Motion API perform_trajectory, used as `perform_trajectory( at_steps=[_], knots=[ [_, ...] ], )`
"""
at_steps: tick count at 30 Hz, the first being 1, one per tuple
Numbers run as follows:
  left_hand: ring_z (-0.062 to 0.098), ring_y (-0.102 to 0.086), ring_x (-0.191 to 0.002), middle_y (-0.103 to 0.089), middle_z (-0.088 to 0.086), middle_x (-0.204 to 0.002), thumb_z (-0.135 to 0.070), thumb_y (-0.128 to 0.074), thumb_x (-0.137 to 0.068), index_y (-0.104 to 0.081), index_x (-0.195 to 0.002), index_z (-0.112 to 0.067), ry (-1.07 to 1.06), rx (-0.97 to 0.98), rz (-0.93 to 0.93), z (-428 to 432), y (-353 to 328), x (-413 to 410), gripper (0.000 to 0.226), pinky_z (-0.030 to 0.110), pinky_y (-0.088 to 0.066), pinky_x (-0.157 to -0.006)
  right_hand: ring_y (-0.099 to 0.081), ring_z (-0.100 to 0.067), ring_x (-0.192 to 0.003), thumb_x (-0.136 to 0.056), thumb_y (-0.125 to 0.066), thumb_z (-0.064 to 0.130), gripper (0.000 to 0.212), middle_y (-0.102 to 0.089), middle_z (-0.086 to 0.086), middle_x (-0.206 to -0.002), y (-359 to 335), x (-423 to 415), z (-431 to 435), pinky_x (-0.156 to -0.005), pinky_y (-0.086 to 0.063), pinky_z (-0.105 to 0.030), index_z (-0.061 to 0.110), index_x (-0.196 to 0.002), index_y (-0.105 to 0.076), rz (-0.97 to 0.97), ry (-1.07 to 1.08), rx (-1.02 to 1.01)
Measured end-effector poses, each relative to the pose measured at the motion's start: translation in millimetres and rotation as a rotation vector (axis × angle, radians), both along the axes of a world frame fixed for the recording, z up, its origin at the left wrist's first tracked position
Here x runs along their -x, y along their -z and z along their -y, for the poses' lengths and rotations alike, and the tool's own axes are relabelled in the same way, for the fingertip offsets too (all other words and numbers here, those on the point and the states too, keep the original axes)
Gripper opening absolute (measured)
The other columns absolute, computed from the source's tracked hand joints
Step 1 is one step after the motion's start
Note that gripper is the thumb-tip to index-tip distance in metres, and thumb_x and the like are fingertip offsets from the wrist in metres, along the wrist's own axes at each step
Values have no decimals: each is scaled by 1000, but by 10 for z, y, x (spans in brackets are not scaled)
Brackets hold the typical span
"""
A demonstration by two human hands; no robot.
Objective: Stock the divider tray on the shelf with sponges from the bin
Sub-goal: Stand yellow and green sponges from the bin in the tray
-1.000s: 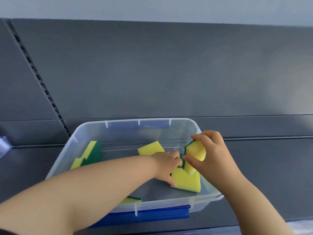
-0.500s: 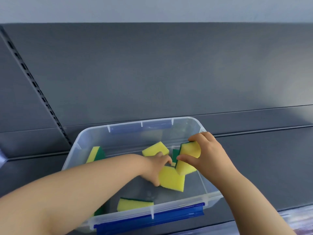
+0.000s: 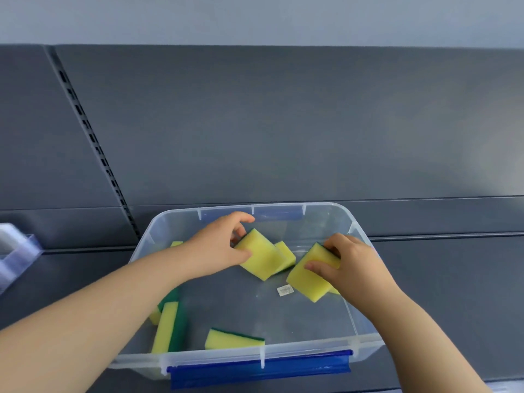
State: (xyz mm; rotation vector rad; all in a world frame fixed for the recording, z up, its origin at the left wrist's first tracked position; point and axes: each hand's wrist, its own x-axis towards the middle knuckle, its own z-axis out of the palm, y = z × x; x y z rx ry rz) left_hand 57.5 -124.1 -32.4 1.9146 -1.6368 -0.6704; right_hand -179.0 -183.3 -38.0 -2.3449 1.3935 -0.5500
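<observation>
Clear ridged plastic at the far left edge: the divider tray, only partly in frame, resting on the dark grey metal shelf. No sponge shows in the visible part.

A black slotted upright runs diagonally down the grey back panel.

The clear rectangular plastic bin with a blue front latch stands on the shelf, well apart from the tray.

Inside the bin, at the left wall: a yellow sponge with a green scrub side, on edge and leaning, partly under the left forearm. Near the front wall lies a second yellow-and-green sponge, flat.

The left hand pinches a yellow rectangular sponge at one corner, thumb below and fingers curled over the top; the sponge is tilted. Another yellow sponge lies just behind it, touching.

A small white label sits on the bin floor between the hands.

The right hand grips a yellow sponge with a green back, thumb across the yellow face and fingers over the far edge, inside the bin near its right wall.
</observation>
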Motion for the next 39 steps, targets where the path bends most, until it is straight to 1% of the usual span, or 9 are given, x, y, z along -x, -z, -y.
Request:
perform_trajectory(
  at_steps=[3,7,14,17,20,22,28,32,39],
  knots=[
    [8,-56,-93,-51,-16,-104,-17,-68,-81,-45,-121,-40,-42,132,-27,-209,-140,117,52,28,-49,-85,-46,-11,-84,-80,-66,43,39,-46,12,-96,6,17,0,-70,-34,-20,23,-111,-54,53,-61,7],
    [-4,-54,-102,-55,-23,-112,-15,-68,-82,-42,-113,-53,-165,333,-7,-532,-189,392,56,14,-44,-87,-43,-8,-87,-82,-67,33,39,-47,11,-101,45,49,12,-73,-31,-18,22,-118,-55,144,-144,50],
    [-11,-44,-101,-51,-25,-112,-32,-54,-82,-42,-128,-45,-267,365,356,-871,-146,693,50,-3,-27,-84,-58,-26,-88,-72,-77,17,36,-62,-1,-96,234,86,-79,-73,-35,-22,15,-106,-65,234,-253,105],
    [-2,-48,-98,-48,-14,-113,-30,-45,-82,-43,-132,-41,-257,398,428,-1070,-181,723,51,10,-38,-80,-57,-22,-79,-69,-80,14,36,-62,0,-91,212,50,-204,-67,-34,-13,14,-102,-66,331,-268,116],
    [7,-52,-96,-45,-10,-113,-25,-45,-84,-46,-131,-38,-277,444,519,-1366,-174,683,49,35,-51,-69,-55,-19,-75,-68,-81,13,35,-59,2,-88,155,-47,-426,-68,-38,-17,11,-99,-65,428,-279,163],
    [11,-54,-95,-46,-7,-115,-22,-49,-85,-49,-129,-35,-306,482,557,-1608,-172,614,46,36,-52,-68,-52,-13,-78,-70,-77,21,34,-55,7,-89,142,-151,-618,-73,-36,-15,8,-98,-64,459,-292,212],
    [13,-54,-96,-52,4,-114,-7,-59,-81,-59,-120,-20,-463,596,615,-2619,-184,179,42,24,-45,-82,-41,1,-79,-72,-77,20,32,-50,9,-87,95,-720,-1515,-77,-32,1,8,-97,-62,551,-321,271],
    [3,-47,-100,-54,7,-112,-3,-65,-78,-64,-116,-13,-558,592,575,-3591,-114,-296,39,6,-36,-84,-43,0,-79,-73,-75,20,30,-50,10,-88,128,-1310,-2423,-76,-33,-1,11,-98,-62,555,-419,262],
    [5,-46,-97,-54,5,-110,-7,-60,-74,-63,-117,-11,-671,492,525,-5082,138,-921,43,1,-28,-90,-48,-2,-90,-79,-69,26,44,-54,12,-101,221,-2089,-3708,-78,-38,-7,20,-119,-54,496,-584,140]
  ],
)
